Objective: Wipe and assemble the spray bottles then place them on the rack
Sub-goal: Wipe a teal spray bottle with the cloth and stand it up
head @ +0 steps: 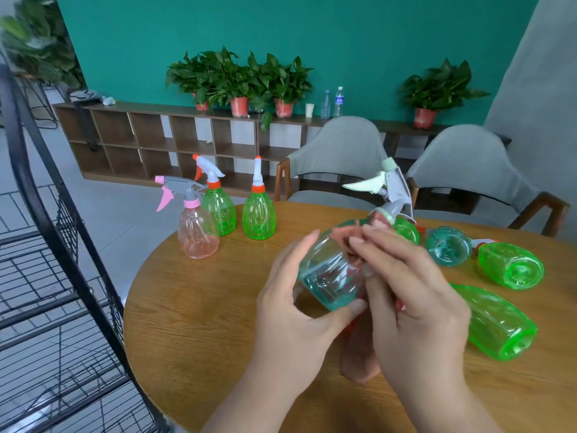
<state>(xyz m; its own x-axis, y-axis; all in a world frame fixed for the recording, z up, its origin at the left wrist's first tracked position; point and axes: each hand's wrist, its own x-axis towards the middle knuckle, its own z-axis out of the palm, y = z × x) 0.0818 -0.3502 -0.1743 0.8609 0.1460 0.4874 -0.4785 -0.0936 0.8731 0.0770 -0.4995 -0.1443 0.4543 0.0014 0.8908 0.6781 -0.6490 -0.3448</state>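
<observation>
My left hand grips the base of a teal spray bottle, held tilted above the round wooden table. Its grey and pale-green trigger head points up and away. My right hand presses a pink cloth against the bottle's side; the cloth's tail hangs down to the table. Three assembled bottles stand at the table's far left: a pink one and two green ones.
Loose bottle bodies lie on their sides at the right: a teal one and two green ones. A black wire rack stands left of the table. Two grey chairs stand behind it.
</observation>
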